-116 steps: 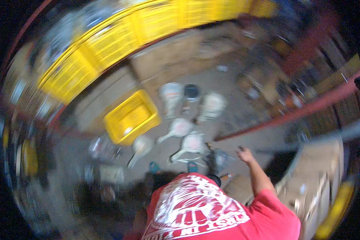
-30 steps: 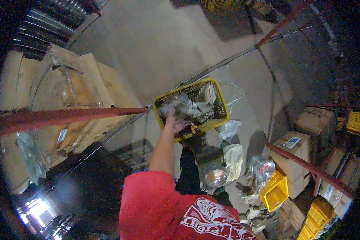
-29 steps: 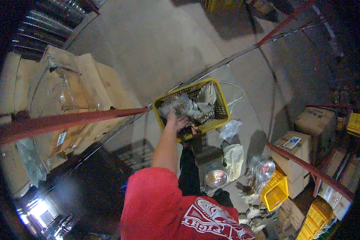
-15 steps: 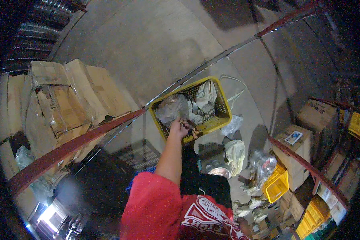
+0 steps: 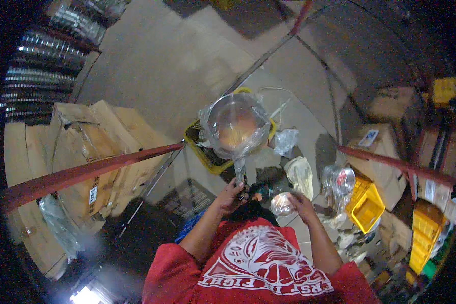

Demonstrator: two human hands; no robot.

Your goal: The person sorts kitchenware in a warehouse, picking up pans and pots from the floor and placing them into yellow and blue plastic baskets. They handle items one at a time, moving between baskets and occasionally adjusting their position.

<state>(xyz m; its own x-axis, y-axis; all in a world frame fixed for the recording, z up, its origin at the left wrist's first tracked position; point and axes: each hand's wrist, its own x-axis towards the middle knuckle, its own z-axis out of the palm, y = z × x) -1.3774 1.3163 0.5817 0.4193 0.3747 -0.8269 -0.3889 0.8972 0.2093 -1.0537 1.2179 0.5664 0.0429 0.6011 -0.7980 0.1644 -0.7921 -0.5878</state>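
Observation:
My left hand [image 5: 230,197] is closed round the handle of a frying pan [image 5: 236,124] wrapped in clear plastic. The round pan is raised over the yellow basket [image 5: 192,136] and hides most of it. To the right, the fingers of my right hand [image 5: 303,206] grip the edge of a small round thing [image 5: 281,204] in clear wrap, pale and pinkish; its kind is hard to make out. Just beyond that hand lies a cream-coloured bag [image 5: 300,175] on the floor.
Large cardboard boxes [image 5: 91,152] are stacked at left behind a red rail [image 5: 96,171]. Another red rail [image 5: 395,164] runs at right, near a carton [image 5: 377,157] and a yellow crate [image 5: 366,209]. A crumpled clear bag [image 5: 287,142] lies beside the basket.
My left hand has come out of the basket nearer to me and now holds the wrapped pan. My right hand has moved up from the lower edge to the small wrapped thing.

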